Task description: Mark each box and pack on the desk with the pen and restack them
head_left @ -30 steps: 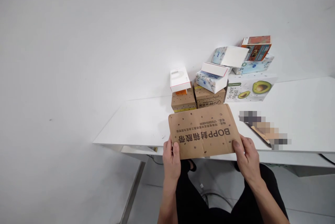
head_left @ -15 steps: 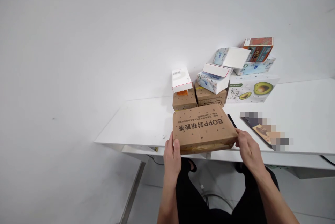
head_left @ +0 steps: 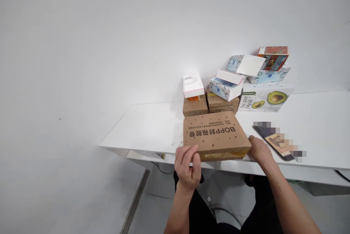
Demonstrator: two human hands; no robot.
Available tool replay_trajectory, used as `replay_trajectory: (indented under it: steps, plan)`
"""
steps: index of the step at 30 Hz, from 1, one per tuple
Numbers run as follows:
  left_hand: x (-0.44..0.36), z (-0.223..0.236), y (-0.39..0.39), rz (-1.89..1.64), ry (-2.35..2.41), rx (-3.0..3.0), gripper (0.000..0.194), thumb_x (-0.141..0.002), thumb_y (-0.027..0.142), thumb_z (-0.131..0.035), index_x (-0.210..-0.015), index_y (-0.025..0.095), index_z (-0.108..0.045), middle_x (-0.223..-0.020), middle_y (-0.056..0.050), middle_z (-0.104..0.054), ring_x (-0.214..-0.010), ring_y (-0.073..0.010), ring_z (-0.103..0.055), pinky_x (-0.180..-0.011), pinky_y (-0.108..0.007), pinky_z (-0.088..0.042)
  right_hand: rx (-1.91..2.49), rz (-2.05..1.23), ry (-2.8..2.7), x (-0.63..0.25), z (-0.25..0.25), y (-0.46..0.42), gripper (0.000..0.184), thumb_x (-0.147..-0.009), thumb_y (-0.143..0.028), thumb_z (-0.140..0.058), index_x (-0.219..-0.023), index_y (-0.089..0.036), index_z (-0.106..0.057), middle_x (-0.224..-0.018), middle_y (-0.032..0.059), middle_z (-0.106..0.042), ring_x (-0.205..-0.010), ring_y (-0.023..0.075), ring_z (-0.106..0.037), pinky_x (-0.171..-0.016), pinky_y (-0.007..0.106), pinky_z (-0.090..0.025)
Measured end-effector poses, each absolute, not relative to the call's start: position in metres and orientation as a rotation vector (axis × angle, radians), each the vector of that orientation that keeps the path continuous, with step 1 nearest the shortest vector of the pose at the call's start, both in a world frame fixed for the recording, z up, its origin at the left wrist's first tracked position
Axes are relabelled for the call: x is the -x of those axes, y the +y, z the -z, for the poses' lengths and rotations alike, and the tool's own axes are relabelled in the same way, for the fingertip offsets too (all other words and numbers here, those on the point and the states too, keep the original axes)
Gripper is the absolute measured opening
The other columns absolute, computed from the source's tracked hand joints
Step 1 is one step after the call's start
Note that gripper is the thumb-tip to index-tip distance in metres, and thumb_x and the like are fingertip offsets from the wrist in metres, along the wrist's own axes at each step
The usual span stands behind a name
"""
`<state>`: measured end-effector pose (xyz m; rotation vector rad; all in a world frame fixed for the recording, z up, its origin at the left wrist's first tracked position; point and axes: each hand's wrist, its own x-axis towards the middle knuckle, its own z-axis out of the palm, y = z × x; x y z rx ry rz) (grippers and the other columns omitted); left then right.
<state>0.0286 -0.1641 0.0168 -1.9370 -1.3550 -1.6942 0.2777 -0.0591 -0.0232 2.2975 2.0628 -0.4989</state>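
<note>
A brown cardboard box (head_left: 212,132) with printed lettering lies at the table's front edge, its taped narrow side facing me. At the near left corner, my left hand (head_left: 188,166) has its fingers bent over the upper edge and its thumb in front of the taped side. My right hand (head_left: 261,152) is closed against the right side of the box, with its fingertips hidden. Just behind the box stand two smaller cardboard boxes (head_left: 195,107), bearing a white carton (head_left: 193,85) and a floral tissue box (head_left: 222,87).
A white carton with avocado pictures (head_left: 264,99) stands against the wall, with more boxes (head_left: 246,65) piled on and beside it. A phone (head_left: 273,141), partly pixelated, lies right of my right hand. The white table (head_left: 142,126) ends at the left; cables lie on the floor below.
My left hand has shifted from the box's left side onto its near left corner. More of the taped side shows. The black strip right of the box is out of sight.
</note>
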Motion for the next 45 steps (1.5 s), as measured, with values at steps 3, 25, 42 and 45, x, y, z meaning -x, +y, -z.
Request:
replay_trajectory:
  steps: [3, 25, 42, 45]
  plan:
    - [-0.041, -0.026, -0.164, 1.632, -1.176, 2.1, 0.018, -0.08, 0.007, -0.05, -0.09, 0.016, -0.062, -0.073, -0.005, -0.065, -0.067, -0.0148, -0.057, -0.062, -0.029, -0.047, -2.413, 0.602, 2.114, -0.284, 0.015, -0.058, 0.016, -0.083, -0.024, -0.048, -0.081, -0.015, -0.061, -0.085, 0.0169, -0.07, -0.085, 0.0285, -0.066, -0.064, 0.032, -0.041]
    - [-0.048, -0.048, -0.118, 2.297, -2.224, 2.061, 0.051, -0.092, 0.044, -0.039, -0.05, 0.018, -0.053, -0.05, 0.0, -0.052, -0.049, -0.0098, -0.047, -0.051, -0.023, -0.038, -2.036, 2.05, 2.88, -0.201, -0.047, -0.072, 0.025, -0.088, -0.041, -0.048, -0.075, -0.02, -0.054, -0.058, -0.0022, -0.058, -0.05, 0.0113, -0.052, -0.046, 0.022, -0.041]
    - [-0.045, -0.046, -0.117, 1.952, -2.25, 2.177, 0.048, -0.094, 0.042, -0.034, -0.058, 0.018, -0.053, -0.057, -0.001, -0.057, -0.056, -0.0109, -0.054, -0.055, -0.022, -0.042, -1.849, 1.312, 3.19, -0.203, -0.047, -0.074, 0.026, -0.091, -0.035, -0.041, -0.07, -0.021, -0.048, -0.054, -0.0032, -0.049, -0.048, 0.0114, -0.045, -0.049, 0.024, -0.034]
    - [-0.046, -0.045, -0.117, 1.934, -2.237, 2.177, 0.048, -0.095, 0.042, -0.033, -0.058, 0.018, -0.053, -0.057, -0.001, -0.057, -0.056, -0.0113, -0.054, -0.055, -0.022, -0.042, -1.851, 1.152, 3.223, -0.202, -0.049, -0.075, 0.026, -0.091, -0.033, -0.041, -0.069, -0.021, -0.049, -0.056, -0.0022, -0.05, -0.052, 0.0124, -0.046, -0.051, 0.025, -0.034]
